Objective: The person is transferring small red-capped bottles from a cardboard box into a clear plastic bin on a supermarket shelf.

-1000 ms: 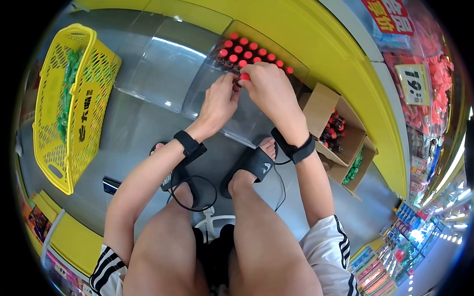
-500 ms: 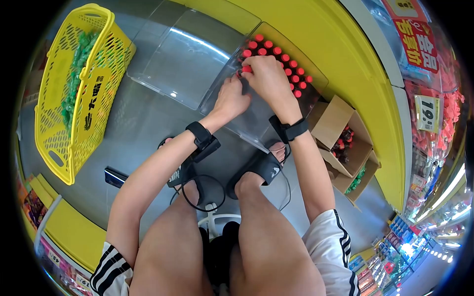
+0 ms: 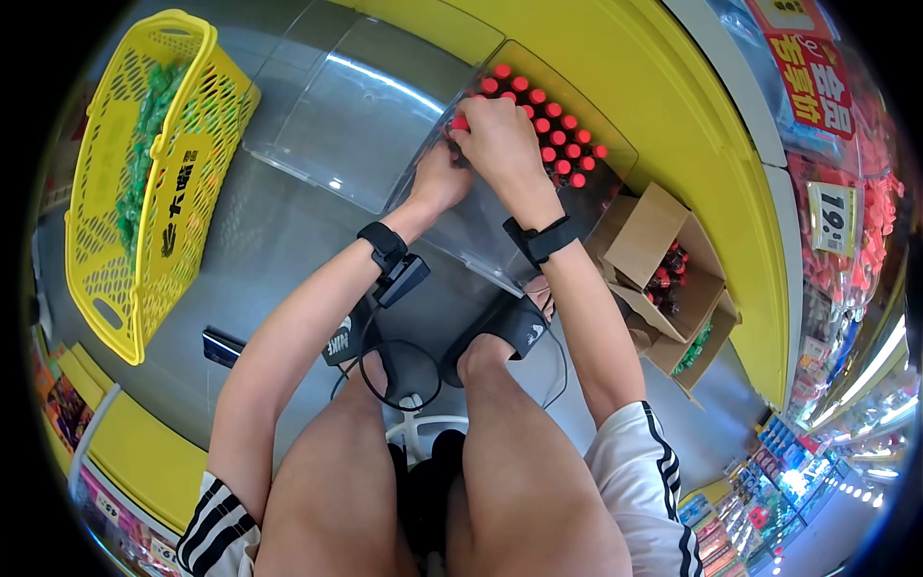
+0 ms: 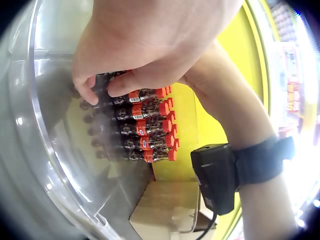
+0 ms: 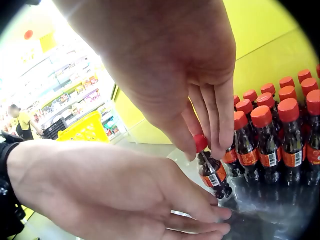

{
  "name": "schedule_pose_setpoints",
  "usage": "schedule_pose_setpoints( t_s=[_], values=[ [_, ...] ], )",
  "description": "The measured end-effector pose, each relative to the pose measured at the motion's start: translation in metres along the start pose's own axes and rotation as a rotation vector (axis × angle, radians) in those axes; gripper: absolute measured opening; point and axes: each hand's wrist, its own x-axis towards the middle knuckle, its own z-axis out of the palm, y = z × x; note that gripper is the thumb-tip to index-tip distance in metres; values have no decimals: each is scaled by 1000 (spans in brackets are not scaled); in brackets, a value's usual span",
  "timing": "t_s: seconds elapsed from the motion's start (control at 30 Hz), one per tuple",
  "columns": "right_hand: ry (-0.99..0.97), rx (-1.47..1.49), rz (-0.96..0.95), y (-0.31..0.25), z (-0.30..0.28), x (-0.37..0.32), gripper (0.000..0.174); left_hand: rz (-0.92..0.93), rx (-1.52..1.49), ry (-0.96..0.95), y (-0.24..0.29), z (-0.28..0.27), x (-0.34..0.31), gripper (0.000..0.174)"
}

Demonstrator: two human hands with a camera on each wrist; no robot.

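Note:
My right hand [image 3: 505, 144] pinches the red cap of a small cola bottle [image 5: 212, 175] between thumb and fingers. That bottle leans a little, standing apart from the rows in the right wrist view. Close by, my left hand [image 3: 440, 183] reaches in low, its fingers [image 5: 200, 205] extended right at the bottle's base. In the left wrist view its thumb and fingertips are around dark bottle bodies, partly hidden. Several rows of upright, red-capped cola bottles [image 3: 567, 149] stand in a clear plastic bin [image 3: 471, 255] against the yellow shelf base.
More clear bins [image 3: 308, 144] lie to the left. A yellow basket [image 3: 178, 207] with green-wrapped items [image 3: 144, 144] stands at far left. At right, an open cardboard box [image 3: 654, 216] holds more red-capped bottles [image 3: 668, 274] and green ones [image 3: 694, 351]. A phone [image 3: 223, 346] lies on the floor.
The head view has shifted, so the scene sits further right than a second ago. Over the last half second, the right hand and its bottle moved left, and the left hand moved slightly left too.

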Motion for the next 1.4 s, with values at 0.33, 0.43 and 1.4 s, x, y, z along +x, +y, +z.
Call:
schedule_pose_setpoints(
  t_s=[0.33, 0.43, 1.4],
  values=[
    [-13, -54, 66, 2, -6, -1, 23, -55, -258, -77, 22, 0, -7, 60],
    [-13, -61, 70, 4, -5, 0, 22, -62, -265, -56, 27, 0, -11, 61],
    [-4, -34, 75, 4, -12, 1, 21, -55, -266, -68, 23, -4, 1, 68]
  ],
)
